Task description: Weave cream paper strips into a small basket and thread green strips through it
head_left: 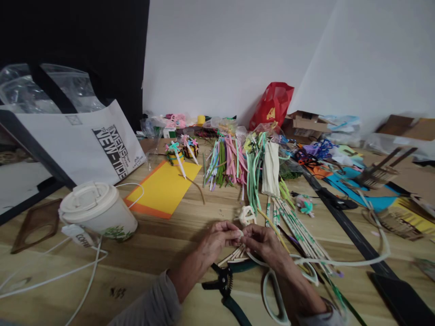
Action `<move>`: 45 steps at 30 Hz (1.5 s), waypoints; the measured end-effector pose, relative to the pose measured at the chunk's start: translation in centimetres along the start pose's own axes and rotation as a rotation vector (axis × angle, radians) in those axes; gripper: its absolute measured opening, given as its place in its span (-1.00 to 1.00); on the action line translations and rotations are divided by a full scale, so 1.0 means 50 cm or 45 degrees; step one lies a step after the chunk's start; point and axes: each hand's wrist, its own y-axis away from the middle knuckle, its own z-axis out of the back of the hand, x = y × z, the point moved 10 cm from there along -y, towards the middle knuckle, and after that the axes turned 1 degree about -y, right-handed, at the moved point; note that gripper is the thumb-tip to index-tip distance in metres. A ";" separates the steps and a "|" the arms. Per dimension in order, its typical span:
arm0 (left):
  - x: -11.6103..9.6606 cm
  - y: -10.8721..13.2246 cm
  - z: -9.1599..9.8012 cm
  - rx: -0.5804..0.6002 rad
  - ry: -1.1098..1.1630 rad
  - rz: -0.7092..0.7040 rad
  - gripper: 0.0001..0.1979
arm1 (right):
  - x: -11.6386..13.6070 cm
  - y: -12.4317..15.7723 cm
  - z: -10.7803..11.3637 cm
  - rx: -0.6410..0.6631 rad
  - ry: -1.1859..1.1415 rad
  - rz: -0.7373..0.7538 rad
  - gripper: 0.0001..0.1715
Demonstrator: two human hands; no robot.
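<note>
My left hand (220, 236) and my right hand (262, 242) meet over the near middle of the table. The fingertips of both are pinched on a small whitish piece (241, 234), too small to name. Just behind them stands a cream open-framed shape (247, 216), which looks bent from pipe cleaner. Thin wooden sticks (238, 255) lie under the hands. Closer to me are wire strippers (224, 281) with dark green handles. Scissors (272, 296) with pale handles lie partly hidden by my right forearm.
Bundles of coloured pipe cleaners (234, 158) and white ones (271, 170) lie behind, with wrapped sticks (299, 231) to the right. Yellow paper (170, 185) and a lidded white tub (102, 213) are left. A white bag (78, 140) and a red bag (273, 106) stand farther back.
</note>
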 end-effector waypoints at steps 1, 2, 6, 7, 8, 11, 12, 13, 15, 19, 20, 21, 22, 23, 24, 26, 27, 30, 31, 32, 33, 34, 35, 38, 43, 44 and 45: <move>0.001 -0.001 -0.001 0.001 0.009 -0.005 -0.65 | 0.001 0.000 -0.001 -0.002 -0.009 -0.004 -0.50; 0.001 -0.001 -0.002 0.002 0.020 -0.013 -0.66 | 0.003 0.001 0.000 -0.014 -0.016 -0.002 -0.49; 0.002 0.002 -0.016 0.031 0.076 -0.030 -0.69 | 0.016 0.003 0.007 -0.086 -0.030 0.052 -0.49; 0.002 0.004 -0.020 0.046 0.083 -0.025 -0.69 | 0.019 0.004 0.009 -0.096 -0.030 0.069 -0.49; 0.002 0.005 -0.023 0.057 0.084 -0.019 -0.70 | 0.021 0.004 0.009 -0.098 -0.026 0.081 -0.50; -0.004 0.008 -0.026 0.083 0.023 -0.007 -0.68 | 0.021 0.006 0.010 -0.082 0.006 0.084 -0.52; -0.008 0.007 -0.026 0.100 -0.022 -0.010 -0.68 | 0.019 0.007 0.011 -0.074 0.021 0.080 -0.53; -0.013 0.007 -0.025 0.118 -0.078 -0.016 -0.67 | 0.018 0.008 0.012 -0.065 0.039 0.080 -0.54; -0.020 0.004 -0.023 0.161 -0.221 -0.031 -0.66 | 0.017 0.010 0.014 -0.047 0.082 0.091 -0.58; -0.031 0.000 -0.021 0.225 -0.559 -0.092 -0.64 | 0.018 0.015 0.007 0.035 0.247 0.082 -0.67; -0.033 0.001 -0.022 0.232 -0.645 -0.119 -0.67 | 0.020 0.017 0.003 0.057 0.312 0.077 -0.69; -0.037 0.003 -0.023 0.234 -0.738 -0.152 -0.71 | 0.024 0.019 0.001 0.072 0.387 0.075 -0.71; -0.041 0.006 -0.025 0.234 -0.841 -0.191 -0.76 | 0.028 0.022 -0.001 0.077 0.467 0.080 -0.73; -0.045 0.009 -0.027 0.238 -0.951 -0.231 -0.81 | 0.033 0.023 -0.002 0.074 0.544 0.087 -0.75; -0.049 0.012 -0.031 0.246 -1.058 -0.271 -0.85 | 0.037 0.025 -0.003 0.066 0.610 0.094 -0.77; -0.053 0.018 -0.036 0.269 -1.225 -0.327 -0.87 | 0.043 0.027 -0.004 0.053 0.700 0.106 -0.82; -0.053 0.020 -0.038 0.289 -1.279 -0.341 -0.86 | 0.045 0.028 -0.005 0.050 0.722 0.111 -0.84; -0.050 0.022 -0.042 0.360 -1.368 -0.355 -0.84 | 0.046 0.029 -0.008 0.057 0.734 0.128 -0.87; -0.049 0.022 -0.042 0.365 -1.388 -0.358 -0.84 | 0.045 0.028 -0.009 0.063 0.730 0.130 -0.87; -0.049 0.022 -0.040 0.359 -1.404 -0.361 -0.84 | 0.043 0.028 -0.010 0.067 0.723 0.131 -0.88; -0.051 0.021 -0.039 0.338 -1.415 -0.367 -0.84 | 0.042 0.027 -0.009 0.065 0.714 0.128 -0.88; -0.052 0.020 -0.036 0.312 -1.420 -0.369 -0.85 | 0.040 0.026 -0.008 0.062 0.698 0.121 -0.88; -0.053 0.018 -0.033 0.282 -1.413 -0.367 -0.86 | 0.037 0.025 -0.006 0.062 0.674 0.111 -0.88; -0.055 0.014 -0.025 0.222 -1.298 -0.321 -0.86 | 0.032 0.020 0.001 0.058 0.566 0.100 -0.85; -0.061 0.009 -0.018 0.194 -0.952 -0.270 -0.77 | 0.028 0.016 0.029 -0.047 0.535 0.107 -0.83; -0.063 0.008 -0.017 0.184 -0.888 -0.264 -0.75 | 0.026 0.015 0.032 -0.066 0.527 0.108 -0.81; -0.064 0.008 -0.016 0.172 -0.828 -0.256 -0.73 | 0.026 0.015 0.034 -0.083 0.504 0.109 -0.79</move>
